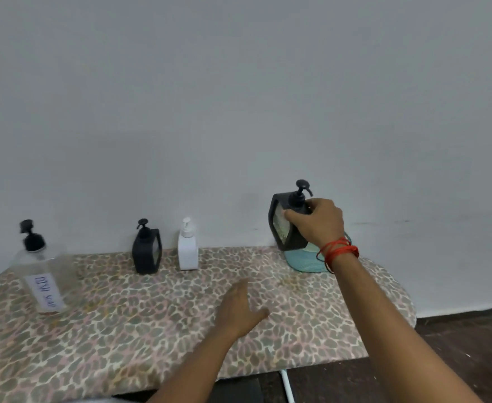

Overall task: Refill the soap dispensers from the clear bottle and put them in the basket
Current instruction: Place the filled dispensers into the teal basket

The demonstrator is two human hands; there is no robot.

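Note:
My right hand point(317, 221) grips a black soap dispenser point(282, 225) by its neck, holding it upright just above a light blue basket point(305, 261) at the back right of the table. My left hand point(240, 308) hovers open over the middle of the table, holding nothing. A second black dispenser point(147, 251) and a white dispenser point(188, 248) stand side by side at the back centre. The clear bottle point(42, 271) with a black pump and a "Dish Soap" label stands at the left.
The table point(122, 330) wears a leopard-print cover and ends in a rounded edge on the right. A plain grey wall point(239, 97) rises directly behind the bottles. Dark floor point(457, 338) shows beyond the right and front edges.

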